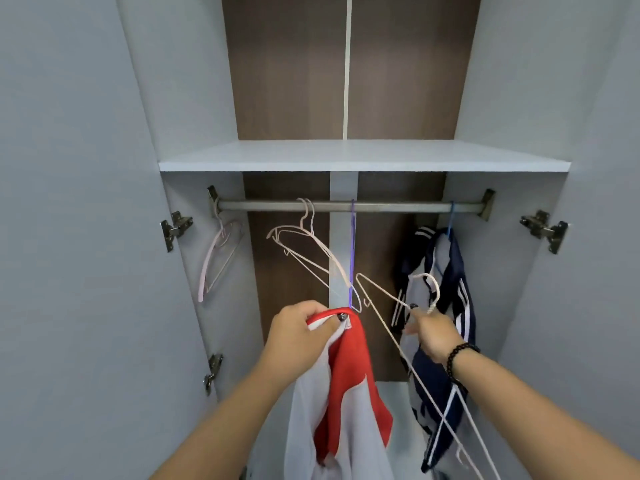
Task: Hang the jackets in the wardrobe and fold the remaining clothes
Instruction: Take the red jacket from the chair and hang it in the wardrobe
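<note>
The open grey wardrobe (346, 157) fills the view, its metal hanging rail (346, 206) running left to right under a shelf. On the right of the rail one navy jacket with white stripes (446, 341) already hangs from a blue hanger — that part looks done. In the near centre hangs a red and white jacket (346, 393), its collar pinched in the left hand (298, 337), just below a purple hanger (352, 258) that hangs from the rail. The right hand (433, 334) grips a pale wire hanger (388, 323) near its hook, off the rail and tilted down to the near right. Two pale pink hangers (304, 247) hang bare left of centre, and another pink hanger (218, 258) hangs at the far left. Judging from this, the second jacket is not yet on a hanger; threading it, hooking it on the rail, and any folding remain — no clothes to fold are in view.
</note>
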